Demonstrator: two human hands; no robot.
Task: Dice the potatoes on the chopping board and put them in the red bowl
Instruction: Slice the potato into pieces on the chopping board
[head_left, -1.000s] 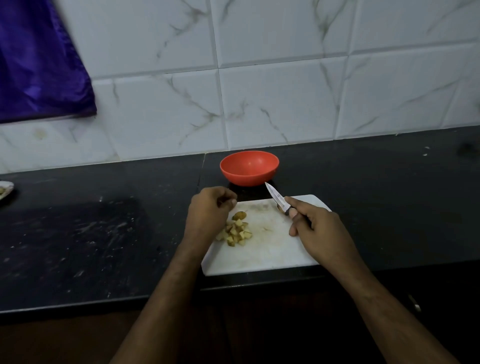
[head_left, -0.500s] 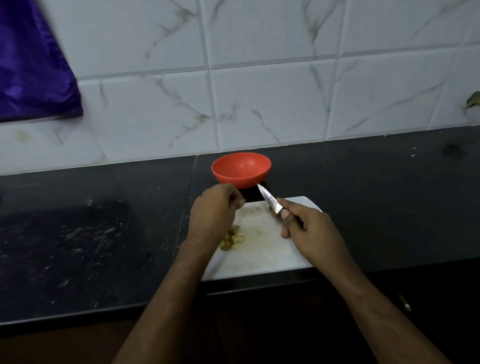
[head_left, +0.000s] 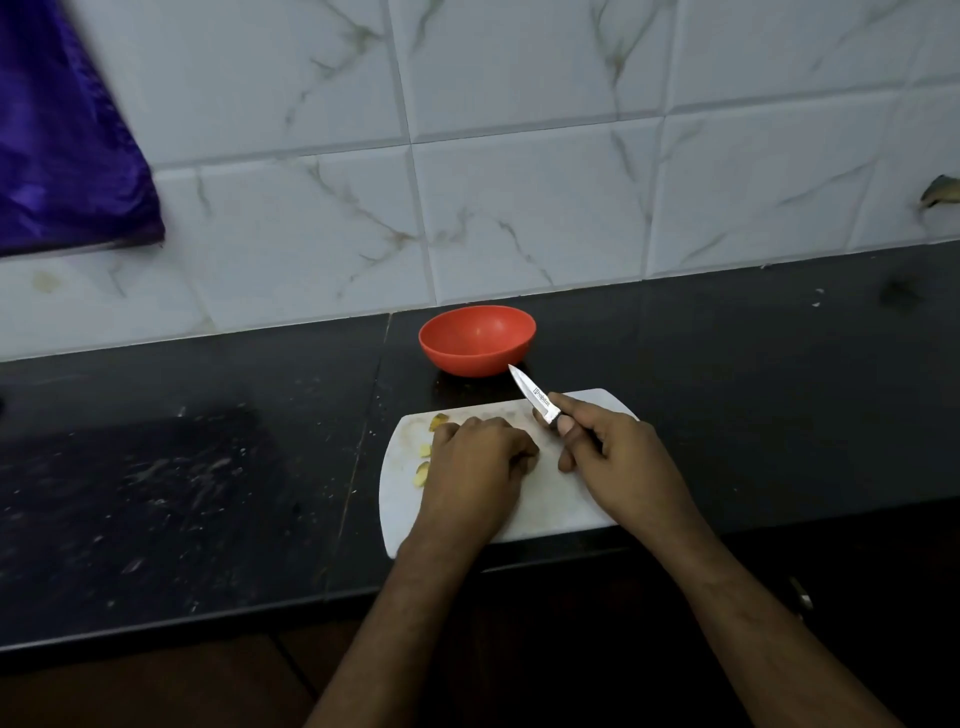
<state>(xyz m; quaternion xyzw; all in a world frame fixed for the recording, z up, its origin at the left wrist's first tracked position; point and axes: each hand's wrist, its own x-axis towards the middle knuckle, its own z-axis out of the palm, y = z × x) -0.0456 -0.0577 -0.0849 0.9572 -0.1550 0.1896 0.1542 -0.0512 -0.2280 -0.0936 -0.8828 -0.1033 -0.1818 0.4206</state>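
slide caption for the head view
Left hand covers diced potato on chopping board; right hand holds knife; red bowl beyond.

We curl our left hand knuckles-up, palm down, while our right hand grips a handle, both forearms reaching forward.

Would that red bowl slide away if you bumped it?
Probably. The round red plastic-looking bowl appears empty, so it is likely light, and the glossy black stone counter looks smooth. Its base seems narrower than its rim, so a push near the rim might tip it rather than slide it.
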